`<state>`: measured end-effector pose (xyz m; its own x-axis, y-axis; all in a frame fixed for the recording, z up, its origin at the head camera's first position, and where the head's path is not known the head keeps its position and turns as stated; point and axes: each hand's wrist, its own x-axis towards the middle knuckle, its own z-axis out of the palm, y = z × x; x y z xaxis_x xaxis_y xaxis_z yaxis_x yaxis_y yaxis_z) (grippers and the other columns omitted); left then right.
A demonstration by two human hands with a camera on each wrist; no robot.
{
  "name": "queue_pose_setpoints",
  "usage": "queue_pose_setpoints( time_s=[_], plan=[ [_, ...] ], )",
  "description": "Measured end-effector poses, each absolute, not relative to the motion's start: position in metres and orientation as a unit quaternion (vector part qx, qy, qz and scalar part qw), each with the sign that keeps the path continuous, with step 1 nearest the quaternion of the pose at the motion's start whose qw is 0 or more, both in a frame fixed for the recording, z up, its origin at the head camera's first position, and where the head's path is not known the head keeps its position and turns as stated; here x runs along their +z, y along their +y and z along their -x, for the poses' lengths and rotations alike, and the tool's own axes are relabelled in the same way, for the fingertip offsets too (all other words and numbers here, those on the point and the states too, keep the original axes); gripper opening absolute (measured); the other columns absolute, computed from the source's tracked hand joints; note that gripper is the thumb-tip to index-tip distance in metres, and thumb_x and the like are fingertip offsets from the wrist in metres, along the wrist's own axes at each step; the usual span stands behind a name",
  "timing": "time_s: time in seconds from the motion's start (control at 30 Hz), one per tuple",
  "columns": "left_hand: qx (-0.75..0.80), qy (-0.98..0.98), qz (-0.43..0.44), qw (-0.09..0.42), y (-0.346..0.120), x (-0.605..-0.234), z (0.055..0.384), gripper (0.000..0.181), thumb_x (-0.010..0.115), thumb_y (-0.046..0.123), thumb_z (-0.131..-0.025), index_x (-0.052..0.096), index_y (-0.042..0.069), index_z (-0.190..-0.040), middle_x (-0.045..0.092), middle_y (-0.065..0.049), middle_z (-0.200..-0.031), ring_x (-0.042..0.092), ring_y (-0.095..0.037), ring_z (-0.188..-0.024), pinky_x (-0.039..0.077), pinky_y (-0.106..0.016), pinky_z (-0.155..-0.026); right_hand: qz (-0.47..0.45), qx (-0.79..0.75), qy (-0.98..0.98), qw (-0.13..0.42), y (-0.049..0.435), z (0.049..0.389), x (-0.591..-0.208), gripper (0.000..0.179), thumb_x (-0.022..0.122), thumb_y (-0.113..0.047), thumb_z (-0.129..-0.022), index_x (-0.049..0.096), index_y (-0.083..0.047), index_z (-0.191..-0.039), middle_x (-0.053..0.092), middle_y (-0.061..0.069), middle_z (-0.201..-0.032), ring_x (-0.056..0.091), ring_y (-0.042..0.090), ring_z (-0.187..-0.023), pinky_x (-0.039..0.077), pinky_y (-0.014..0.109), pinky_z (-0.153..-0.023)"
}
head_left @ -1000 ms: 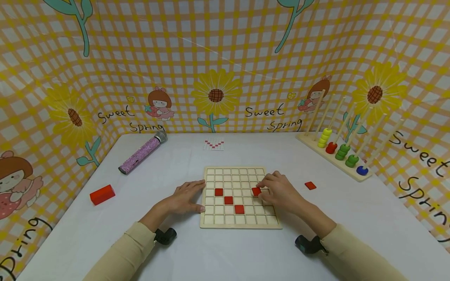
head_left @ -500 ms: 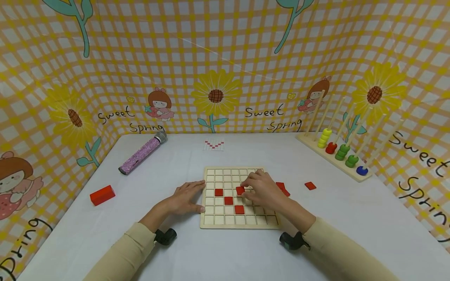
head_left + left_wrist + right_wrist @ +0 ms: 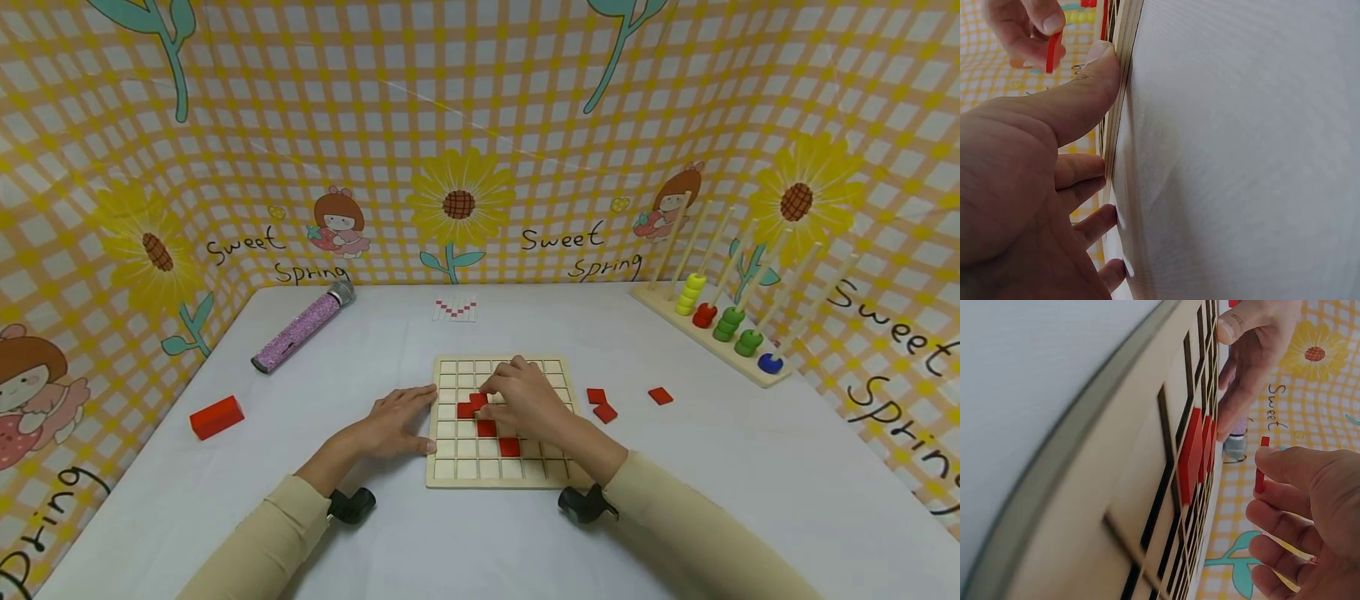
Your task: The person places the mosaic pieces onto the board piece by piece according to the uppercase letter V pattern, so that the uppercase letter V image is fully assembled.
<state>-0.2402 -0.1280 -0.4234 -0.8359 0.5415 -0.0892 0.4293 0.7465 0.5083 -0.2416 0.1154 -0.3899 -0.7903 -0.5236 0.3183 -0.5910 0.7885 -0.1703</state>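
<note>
A wooden grid board [image 3: 480, 482] lies flat in the middle of the table. Red square tiles fill three of its cells in a slanting row: a first tile [image 3: 466, 410], a second tile [image 3: 487, 428] and a third tile [image 3: 510, 447]. My left hand [image 3: 390, 423] rests against the board's left edge, its thumb and straight fingers touching the rim. Above the board's left half, my right hand [image 3: 522, 402] pinches another red tile [image 3: 1262, 465] between thumb and forefinger. In the right wrist view that tile is held clear of the board's surface.
Loose red tiles [image 3: 605, 412] lie right of the board. A small pattern card [image 3: 454, 308] sits behind it. At the left are a red block [image 3: 217, 417] and a glittery pink microphone [image 3: 298, 332]; a bead-and-peg abacus [image 3: 712, 335] stands at the back right.
My right hand has carried its pinched red tile leftward across the board, from the right-hand columns to near the leftmost placed tile. My left hand has stayed at the board's edge.
</note>
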Motion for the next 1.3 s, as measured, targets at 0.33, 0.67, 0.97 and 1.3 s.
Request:
queue_pose_setpoints(
  time_s=[0.33,0.67,0.97,1.3],
  plan=[
    [0.239,0.928,-0.259,0.119,-0.128,-0.423,0.240,0.081,0.070,0.037,-0.084,0.030,0.009,-0.148,0.024,-0.006,-0.157,0.021,-0.034,-0.142,0.021,-0.057,-0.109,-0.294,0.144,-0.940,0.093,0.096,0.248,-0.387,0.021,0.076,-0.027,-0.079,0.075,-0.012,-0.095,0.069,0.002,-0.097,0.049,0.019,-0.087,0.040,0.032,-0.078],
    [0.243,0.927,-0.260,0.119,-0.129,-0.423,0.239,0.080,0.069,0.037,-0.084,0.030,0.009,-0.148,0.024,-0.006,-0.157,0.022,-0.035,-0.142,0.021,-0.058,-0.109,-0.289,0.137,-0.944,0.078,0.079,0.257,-0.388,0.021,0.075,-0.027,-0.080,0.074,-0.012,-0.095,0.068,0.003,-0.097,0.050,0.021,-0.087,0.041,0.035,-0.080],
    [0.244,0.925,-0.264,0.118,-0.129,-0.422,0.239,0.080,0.069,0.037,-0.084,0.030,0.008,-0.148,0.024,-0.007,-0.157,0.022,-0.035,-0.142,0.021,-0.058,-0.109,-0.285,0.125,-0.948,0.061,0.070,0.267,-0.388,0.023,0.075,-0.029,-0.079,0.075,-0.013,-0.095,0.068,0.001,-0.091,0.050,0.019,-0.082,0.040,0.034,-0.072],
    [0.246,0.926,-0.260,0.121,-0.128,-0.422,0.239,0.080,0.069,0.036,-0.084,0.030,0.007,-0.148,0.024,-0.007,-0.157,0.021,-0.035,-0.142,0.020,-0.058,-0.109,-0.274,0.117,-0.954,0.037,0.068,0.275,-0.394,0.024,0.076,-0.032,-0.079,0.076,-0.013,-0.093,0.069,0.001,-0.091,0.051,0.021,-0.080,0.043,0.036,-0.072]
  ],
)
